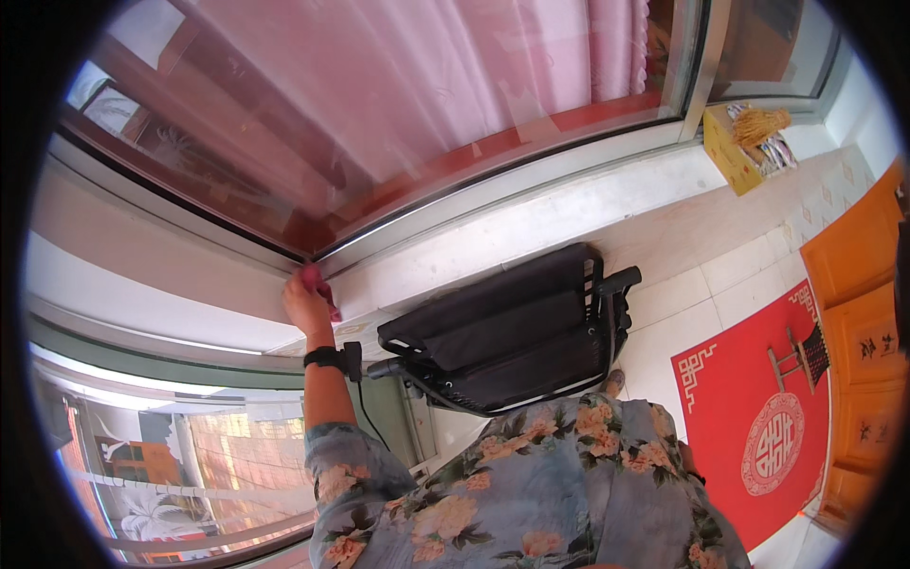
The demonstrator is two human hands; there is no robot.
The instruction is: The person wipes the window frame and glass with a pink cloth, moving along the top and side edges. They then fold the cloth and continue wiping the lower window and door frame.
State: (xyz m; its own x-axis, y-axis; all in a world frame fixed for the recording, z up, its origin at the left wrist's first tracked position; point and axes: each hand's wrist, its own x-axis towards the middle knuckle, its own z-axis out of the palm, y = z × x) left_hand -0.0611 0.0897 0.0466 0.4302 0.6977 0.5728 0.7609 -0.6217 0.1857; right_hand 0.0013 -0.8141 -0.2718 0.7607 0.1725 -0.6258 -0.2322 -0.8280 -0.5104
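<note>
My left hand (304, 306) is closed on a bunched pink-red cloth (328, 291), at the lower corner of the aluminium window frame (426, 208), where it meets the sill (540, 225). Part of the cloth hangs down beside the fingers. A black strap with a small device and a cable is on that wrist. The window glass (398, 92) shows reflections, with a pink curtain behind it. My right hand is not in view; that arm is mostly hidden beside my body in the floral shirt.
A folded black chair (512, 327) stands between me and the sill. On the sill's right end is a yellow box (732, 153) with a straw brush on it. A red mat (718, 370) with a small stool (810, 359) lies at the right, by orange wooden furniture (853, 284).
</note>
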